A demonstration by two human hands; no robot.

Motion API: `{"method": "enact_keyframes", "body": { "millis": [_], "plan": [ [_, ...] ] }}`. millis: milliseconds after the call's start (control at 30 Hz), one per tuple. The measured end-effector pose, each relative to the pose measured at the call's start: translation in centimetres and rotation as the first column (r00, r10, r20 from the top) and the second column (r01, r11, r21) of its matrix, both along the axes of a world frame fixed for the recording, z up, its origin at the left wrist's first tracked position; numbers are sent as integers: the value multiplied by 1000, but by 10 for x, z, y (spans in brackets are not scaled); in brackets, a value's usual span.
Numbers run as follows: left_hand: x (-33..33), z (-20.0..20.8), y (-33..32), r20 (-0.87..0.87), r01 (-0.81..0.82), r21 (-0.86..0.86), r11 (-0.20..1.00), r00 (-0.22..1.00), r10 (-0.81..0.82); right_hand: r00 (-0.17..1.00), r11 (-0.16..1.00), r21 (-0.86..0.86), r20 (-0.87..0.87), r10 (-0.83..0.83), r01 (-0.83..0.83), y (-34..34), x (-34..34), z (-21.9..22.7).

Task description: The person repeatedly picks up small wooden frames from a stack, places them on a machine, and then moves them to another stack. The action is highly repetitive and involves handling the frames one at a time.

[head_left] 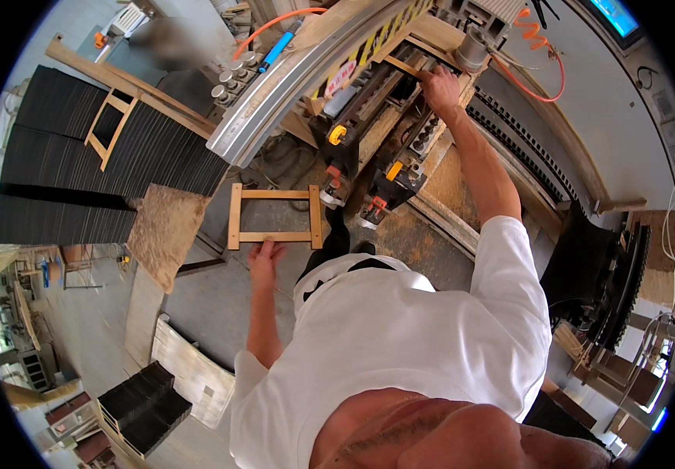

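My left hand (265, 256) is closed on the lower rail of a small rectangular wooden frame (235, 217). The frame has two wider side pieces and two thinner rails, and I hold it upright to the left of my body. Stretched far forward to the right, my right hand (439, 87) reaches into a woodworking machine (384, 117). Its fingers are closed at the end of a light wooden strip (402, 67) lying across the machine's bed. The strip's far part is hidden behind the machine's curved metal beam (275, 102).
Black stacked panels (56, 156) stand at the left, with another wooden frame (111, 129) on top. Yellow (337, 135) and orange (394, 170) knobs stick out at the machine's near end. An orange coiled hose (560, 78) hangs at the far right. A dark stack (146, 406) sits lower left.
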State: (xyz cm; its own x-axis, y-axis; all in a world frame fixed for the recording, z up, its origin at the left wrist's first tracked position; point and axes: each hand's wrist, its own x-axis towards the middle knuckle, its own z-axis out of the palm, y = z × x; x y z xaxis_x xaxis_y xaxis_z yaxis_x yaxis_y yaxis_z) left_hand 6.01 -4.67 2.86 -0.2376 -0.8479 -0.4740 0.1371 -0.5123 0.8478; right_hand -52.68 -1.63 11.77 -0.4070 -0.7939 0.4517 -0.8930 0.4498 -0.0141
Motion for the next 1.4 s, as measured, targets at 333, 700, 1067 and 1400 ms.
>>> {"method": "enact_keyframes", "body": {
  "millis": [333, 700, 1067, 1400],
  "plan": [
    [74, 135, -56, -135, -92, -397, 913, 990, 41, 999, 1000, 6, 34, -14, 14, -4, 10, 2],
    [171, 248, -239, -329, -263, -540, 800, 940, 88, 977, 986, -137, 203, -66, 95, -17, 72, 49],
    [159, 250, -470, -50, 120, -400, 909, 987, -152, 735, 864, -499, 611, 295, 68, -14, 331, 42],
    [132, 264, -432, 260, 51, -856, 514, 903, 343, 605, 869, -319, 796, 29, 378, 48, 406, -15]
  ]
}}
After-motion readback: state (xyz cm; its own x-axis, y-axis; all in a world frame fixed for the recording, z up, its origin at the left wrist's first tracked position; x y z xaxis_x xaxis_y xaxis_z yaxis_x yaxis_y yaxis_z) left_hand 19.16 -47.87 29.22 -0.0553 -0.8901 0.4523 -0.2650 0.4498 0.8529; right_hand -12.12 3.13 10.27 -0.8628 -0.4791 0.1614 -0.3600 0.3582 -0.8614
